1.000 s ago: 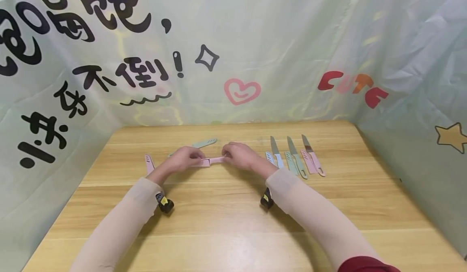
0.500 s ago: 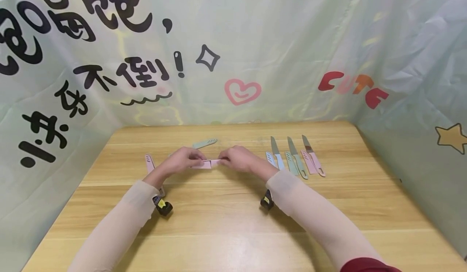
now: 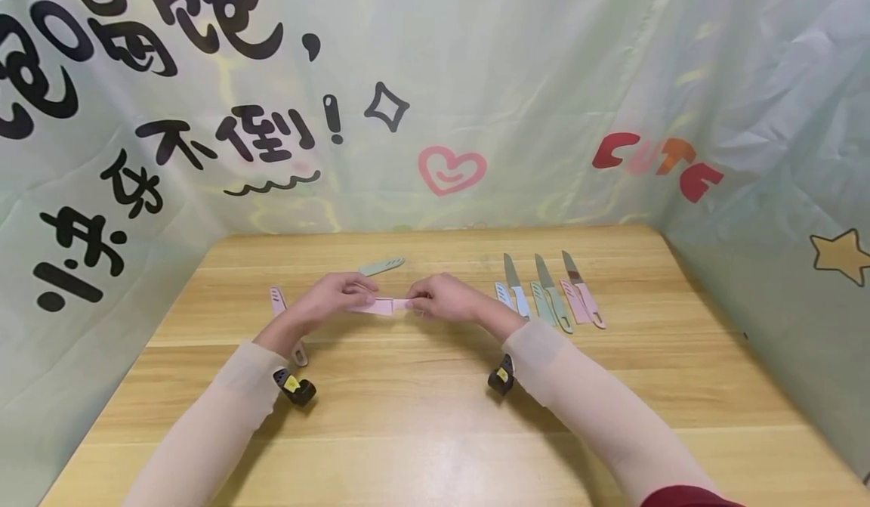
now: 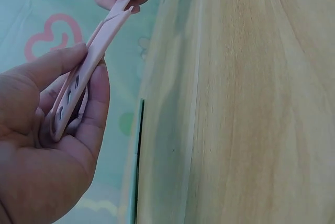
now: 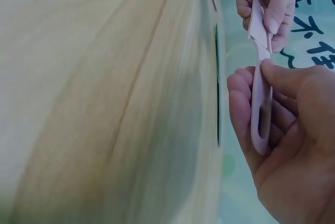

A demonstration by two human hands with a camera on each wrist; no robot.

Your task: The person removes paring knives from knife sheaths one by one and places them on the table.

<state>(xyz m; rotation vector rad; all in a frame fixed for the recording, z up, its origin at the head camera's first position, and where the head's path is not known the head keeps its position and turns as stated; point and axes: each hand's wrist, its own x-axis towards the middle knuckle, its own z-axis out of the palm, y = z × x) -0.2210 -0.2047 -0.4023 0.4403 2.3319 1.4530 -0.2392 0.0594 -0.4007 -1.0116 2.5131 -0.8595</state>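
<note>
My left hand [image 3: 333,295] pinches a pink knife sheath [image 4: 94,51] between thumb and fingers, near its slotted end. From the sheath's mouth sticks out the handle of a pink knife [image 5: 260,96], whose blade is hidden inside. Thumb and curled fingers of my right hand [image 3: 450,298] grip that handle. Both hands are raised over the back middle of the table. Under the left forearm lies a pale pink sheathed knife [image 3: 279,301], partly covered. Behind the left hand rests a green sheathed knife [image 3: 382,267], its other end hidden.
At the right lie three bare-bladed knives, a blue one [image 3: 519,299], a green one [image 3: 559,307] and a pink one [image 3: 588,307], each with a matching sheath beside it. A printed cloth [image 3: 530,114] hangs behind the wooden table [image 3: 435,416] and along its sides.
My left hand and forearm have drifted slightly left, uncovering more of the pale pink knife's handle. The right hand has come a little nearer the sheath's mouth, and less handle shows between the hands.
</note>
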